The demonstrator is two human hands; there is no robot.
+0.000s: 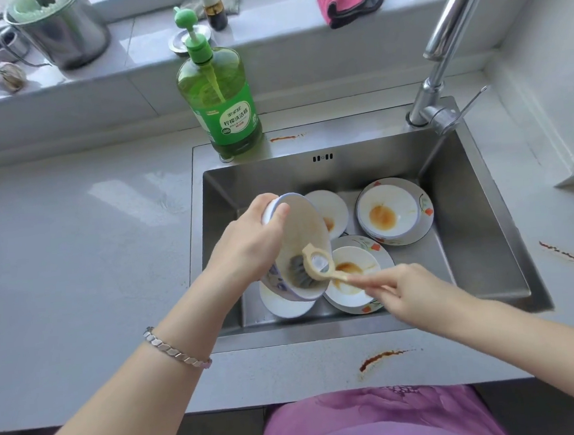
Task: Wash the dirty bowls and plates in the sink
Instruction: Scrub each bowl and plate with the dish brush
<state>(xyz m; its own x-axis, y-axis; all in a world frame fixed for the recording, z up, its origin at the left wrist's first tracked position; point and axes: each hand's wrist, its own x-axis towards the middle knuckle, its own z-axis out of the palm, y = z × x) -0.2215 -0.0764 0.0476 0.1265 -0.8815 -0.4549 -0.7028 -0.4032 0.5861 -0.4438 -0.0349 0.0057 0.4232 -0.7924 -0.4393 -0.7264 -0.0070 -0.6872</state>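
Head view. Left hand (251, 242) grips the tilted bowl (301, 226) by its outer wall, above the sink (474, 209). Right hand (408, 292) pinches the dish brush (317, 266) handle, with the bristles inside the bowl. Hands apart. Stained dishes (386, 211) lie on the sink floor below. Soap bottle (221, 102) stands at the back rim.

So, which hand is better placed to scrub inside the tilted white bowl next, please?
Probably the right hand: it grips the beige-handled dish brush, whose grey bristles sit inside the white, blue-patterned bowl. The left hand holds that bowl tilted over the steel sink.
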